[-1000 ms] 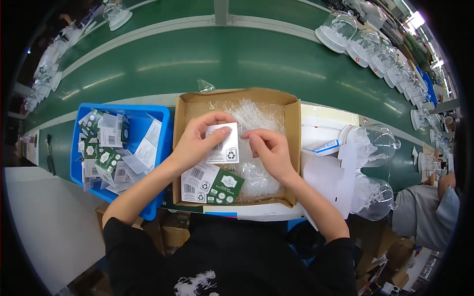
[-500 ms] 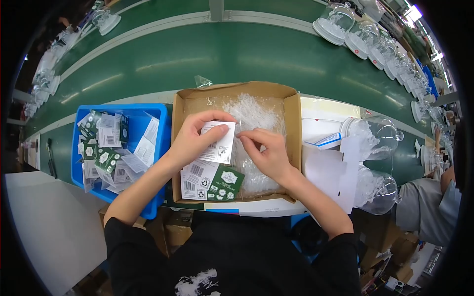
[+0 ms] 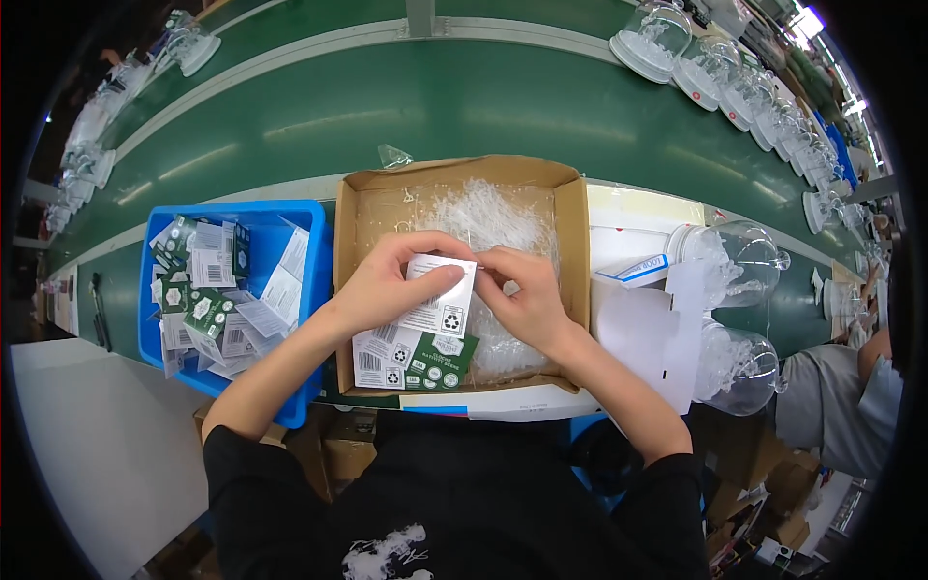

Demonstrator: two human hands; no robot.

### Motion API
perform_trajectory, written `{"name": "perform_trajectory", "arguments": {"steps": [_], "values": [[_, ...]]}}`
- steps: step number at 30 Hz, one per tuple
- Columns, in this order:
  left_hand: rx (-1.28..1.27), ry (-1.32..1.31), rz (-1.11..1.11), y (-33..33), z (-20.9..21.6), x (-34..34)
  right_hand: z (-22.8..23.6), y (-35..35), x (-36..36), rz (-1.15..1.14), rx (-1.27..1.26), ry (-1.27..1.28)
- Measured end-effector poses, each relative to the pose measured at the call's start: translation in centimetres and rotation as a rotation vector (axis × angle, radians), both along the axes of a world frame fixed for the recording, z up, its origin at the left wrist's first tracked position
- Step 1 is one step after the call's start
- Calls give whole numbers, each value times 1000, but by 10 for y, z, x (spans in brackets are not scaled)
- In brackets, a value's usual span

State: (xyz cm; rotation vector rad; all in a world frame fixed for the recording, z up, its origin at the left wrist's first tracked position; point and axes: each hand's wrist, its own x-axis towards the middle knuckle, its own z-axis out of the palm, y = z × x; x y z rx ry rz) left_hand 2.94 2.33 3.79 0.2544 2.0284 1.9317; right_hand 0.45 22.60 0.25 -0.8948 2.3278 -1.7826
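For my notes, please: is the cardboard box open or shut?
The cardboard box is open: its top is uncovered, showing white strands and printed cards inside.

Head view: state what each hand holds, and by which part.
The left hand holds a white card by its upper part. The right hand has its fingers together at the card's upper right corner; whether they grip anything is unclear.

From the wearer's head, a single fisheye view looked steeply down at the carton (image 3: 573, 237) from its near side, fairly close, facing the green bench (image 3: 387, 111) beyond it.
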Motion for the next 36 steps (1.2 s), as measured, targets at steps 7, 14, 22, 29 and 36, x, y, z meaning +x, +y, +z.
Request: {"name": "perform_trajectory", "arguments": {"steps": [7,14,22,29,36], "values": [[36,-60,6,1,-1,-3,-7,2,-2,32,-59,-4],[89,-97,48,-1,-1,-2,2,1,4,-25,-13,-72],[63,-110,30,-1,1,-2,0,-1,5,-60,-37,-40],[27,-52,24,0,-2,-3,-2,2,5,-71,-9,-23],[49,-86,37,2,0,-1,-1,2,5,-78,-14,55]]}}
